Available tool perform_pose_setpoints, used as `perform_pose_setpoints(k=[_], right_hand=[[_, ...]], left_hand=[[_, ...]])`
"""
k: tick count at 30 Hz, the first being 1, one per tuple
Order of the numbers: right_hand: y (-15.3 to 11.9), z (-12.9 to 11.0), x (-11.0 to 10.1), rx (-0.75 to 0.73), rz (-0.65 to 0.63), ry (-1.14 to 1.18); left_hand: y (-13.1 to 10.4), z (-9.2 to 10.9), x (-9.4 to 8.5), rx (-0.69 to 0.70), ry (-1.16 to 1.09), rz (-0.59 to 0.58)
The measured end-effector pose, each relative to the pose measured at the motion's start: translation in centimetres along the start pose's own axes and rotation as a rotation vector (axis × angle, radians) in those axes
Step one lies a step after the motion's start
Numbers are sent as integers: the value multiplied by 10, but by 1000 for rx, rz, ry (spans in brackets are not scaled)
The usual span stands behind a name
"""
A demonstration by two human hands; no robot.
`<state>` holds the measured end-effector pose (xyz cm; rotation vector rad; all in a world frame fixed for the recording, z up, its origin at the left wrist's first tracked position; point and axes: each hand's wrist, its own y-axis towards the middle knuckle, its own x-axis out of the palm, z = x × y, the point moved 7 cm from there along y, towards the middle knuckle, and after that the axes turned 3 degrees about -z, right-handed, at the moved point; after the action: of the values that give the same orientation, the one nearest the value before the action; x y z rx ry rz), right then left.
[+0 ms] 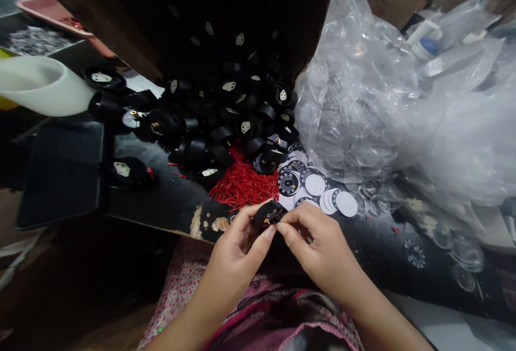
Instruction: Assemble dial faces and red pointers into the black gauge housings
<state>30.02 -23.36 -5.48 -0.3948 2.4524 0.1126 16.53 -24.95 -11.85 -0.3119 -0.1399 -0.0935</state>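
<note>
My left hand (237, 243) is wrapped round a round black gauge (269, 214) with a numbered dial, tilted up towards me at the table's front edge. A thin red streak shows low on its face. Pinched together, the thumb and forefinger of my right hand (316, 238) touch the lower right of the dial; what they grip is hidden. Just behind the hands lies a heap of small red pointers (245, 181). To its right are loose dial discs (288, 183), some printed side up, others showing plain white.
Black gauge housings (229, 120) spill from a dark box at the back. A plastic bag of clear round covers (350, 120) stands right. At left are a dark tablet-like slab (60, 171), a white tube-shaped container (44, 86) and a pink tray (52, 12).
</note>
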Motion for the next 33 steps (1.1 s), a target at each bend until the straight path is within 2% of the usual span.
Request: perform_pose_setpoints(k=[7,13,16,19,22,26,29,33], right_hand=[[-9,-4,3,12,32,-15],[-12,-5,8,34,89,-7],[-8,0,7,59,79,-16],[-4,-1,1,-3,75,-69],[-2,-9,-3,-144,95,-205],[3,-14,1,-250,91,-448],[7,-14,5,-264,85,-546],[10,-16,4,-210,96,-521]], left_hand=[[-4,8,-1,68,144,33],[-9,15,-5,56,142,149],[-1,5,-2,-9,68,25],[5,-9,3,-126,-113,-125],[8,-13,2,-157,-183,-146],[9,-10,2,-121,-76,-156],[9,-12,2,-109,-20,-108],[1,-33,3,-281,-259,86]])
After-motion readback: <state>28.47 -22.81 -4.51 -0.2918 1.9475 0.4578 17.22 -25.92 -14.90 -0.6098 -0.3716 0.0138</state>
